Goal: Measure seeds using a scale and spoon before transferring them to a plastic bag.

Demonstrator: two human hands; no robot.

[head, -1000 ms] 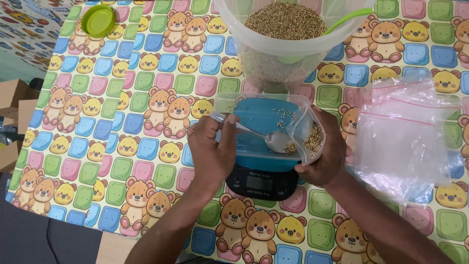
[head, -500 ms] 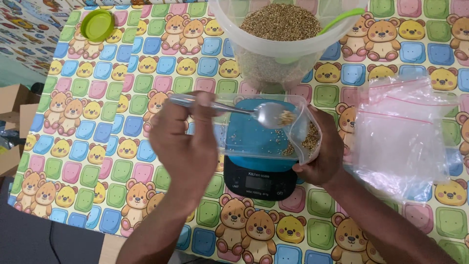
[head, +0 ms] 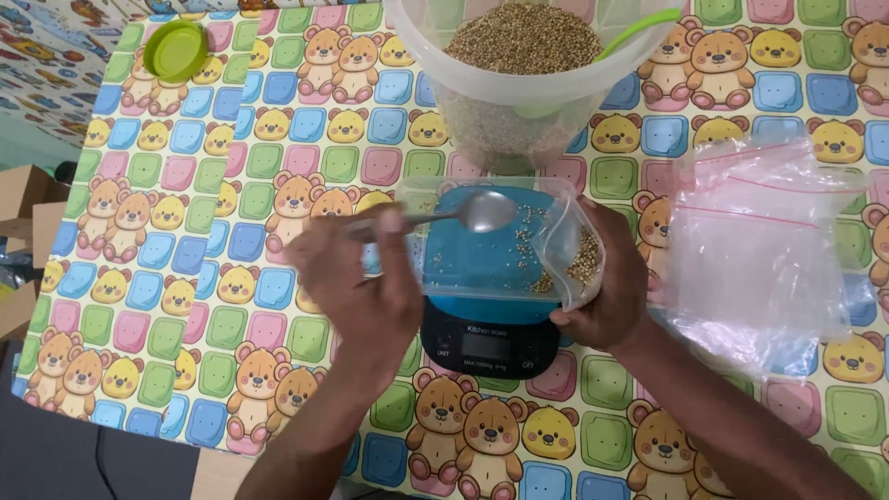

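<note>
Currently your left hand (head: 356,278) is clenched on the handle of a metal spoon (head: 463,215), whose bowl hovers level over the open mouth of a clear plastic bag (head: 505,245). Your right hand (head: 602,296) grasps the right edge of that bag, holding the mouth spread; a small heap of brown grain (head: 582,264) sits inside near the right-hand fingers. The bag lies on the blue platform of a kitchen scale (head: 489,343), whose display faces you and remains unobstructed. For a clean transfer, keep the spoon bowl level until it is well inside the bag mouth, tip it slowly, and avoid pressing the bag downward, since hand pressure would likely distort the reading. Just behind the scale stands a large translucent tub (head: 528,93) filled with the same grain, with a green scoop handle (head: 639,28) at its rim. A stack of empty clear bags (head: 759,250) lies to the right. A green lid (head: 176,51) rests far left. The worktop (head: 231,306) carries a bear-patterned covering; cardboard boxes (head: 23,222) stand beyond its left edge.
</note>
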